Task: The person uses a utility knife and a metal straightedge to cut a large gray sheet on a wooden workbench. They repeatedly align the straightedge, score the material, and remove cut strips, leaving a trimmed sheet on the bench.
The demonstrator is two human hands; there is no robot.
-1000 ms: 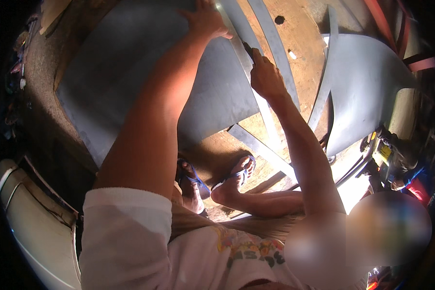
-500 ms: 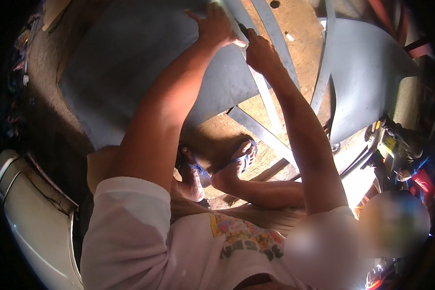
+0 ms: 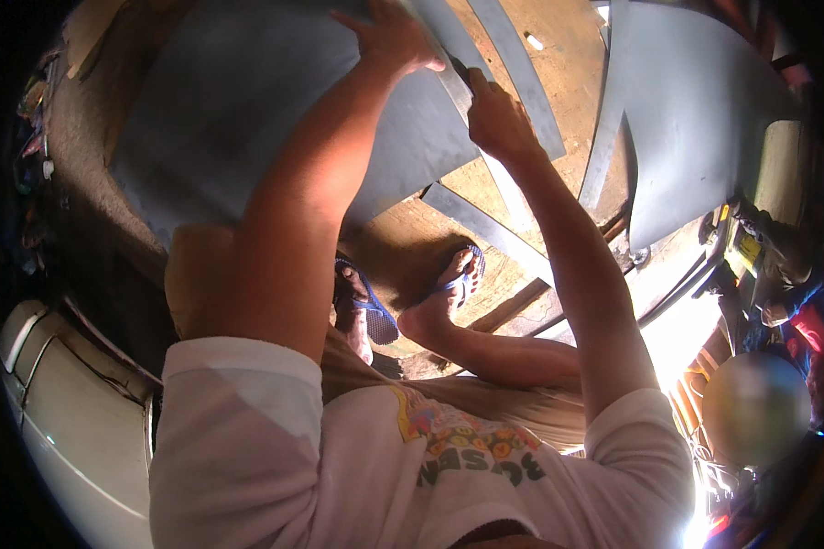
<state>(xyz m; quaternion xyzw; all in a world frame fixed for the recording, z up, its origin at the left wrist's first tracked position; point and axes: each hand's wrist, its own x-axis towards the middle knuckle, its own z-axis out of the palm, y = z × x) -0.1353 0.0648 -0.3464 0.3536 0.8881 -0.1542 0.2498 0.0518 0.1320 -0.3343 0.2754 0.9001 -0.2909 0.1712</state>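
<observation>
A large dark grey flexible-looking sheet [image 3: 275, 119] lies in front of me, and a pale narrow straight strip [image 3: 450, 84] runs along its right edge. My left hand [image 3: 389, 41] rests with fingers spread at the strip's far part, its thumb stretched toward the strip; some fingertips are cut off by the top of the view. My right hand [image 3: 502, 117] is closed around a slim dark tool [image 3: 461, 69] whose tip is at the strip's edge, just right of my left thumb. The tool's exact kind is hard to make out.
Cut grey strips [image 3: 522, 78] lie to the right on a brown board [image 3: 572, 55], another strip [image 3: 481, 227] nearer my feet. Beyond is a second grey sheet [image 3: 696, 128]. A pale curved panel [image 3: 87, 412] stands at lower left; mixed clutter [image 3: 778, 256] fills the right side.
My right hand with the dark tool has come nearer to me along the strip. My left hand stays at about the same place on the strip; the whole view has shifted slightly.
</observation>
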